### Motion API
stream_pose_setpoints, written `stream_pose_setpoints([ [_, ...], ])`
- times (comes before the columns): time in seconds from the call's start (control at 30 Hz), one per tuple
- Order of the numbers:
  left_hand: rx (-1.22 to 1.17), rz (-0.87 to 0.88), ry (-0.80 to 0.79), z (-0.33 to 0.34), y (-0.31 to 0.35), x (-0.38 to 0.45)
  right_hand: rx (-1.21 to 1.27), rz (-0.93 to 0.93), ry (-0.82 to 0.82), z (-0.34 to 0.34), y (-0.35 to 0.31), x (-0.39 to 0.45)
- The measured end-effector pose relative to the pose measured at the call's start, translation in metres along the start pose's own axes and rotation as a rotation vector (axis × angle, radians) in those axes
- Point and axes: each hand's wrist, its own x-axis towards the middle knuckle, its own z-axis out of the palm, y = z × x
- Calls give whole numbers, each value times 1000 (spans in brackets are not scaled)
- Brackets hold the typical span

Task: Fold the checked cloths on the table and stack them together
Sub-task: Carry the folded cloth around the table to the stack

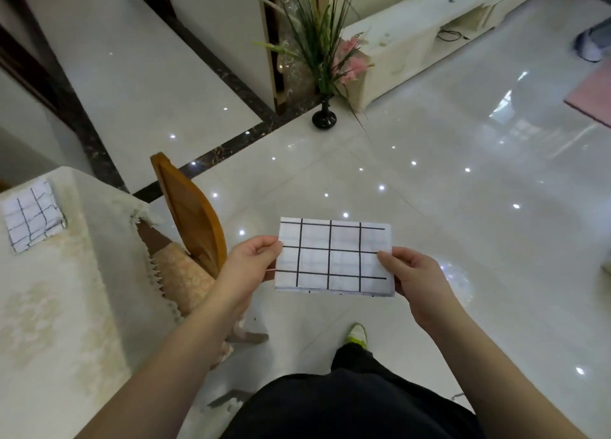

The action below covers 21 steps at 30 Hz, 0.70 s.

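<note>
White cotton checked in black, a folded cloth (334, 256) hangs in mid-air over the floor, the left hand (248, 264) and right hand (410, 281) each with a grip clamped on a short edge. Well to the left of that grip, a second folded cloth (32, 214) lies on the table (66, 306). Loose lower layers could slip and undo the fold if either pinch slackens before reaching the stack.

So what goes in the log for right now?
step: folding | hands: left, right hold checked cloth midair | folded cloth on table
</note>
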Motion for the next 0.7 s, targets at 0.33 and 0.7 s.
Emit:
stream_pose_setpoints([
  [0.33,-63,1,142,37,82,89,-149,-27,-159,-2,-104,155],
  [0.7,-229,-21,371,-29,124,222,-311,-36,-381,129,-184,315],
])
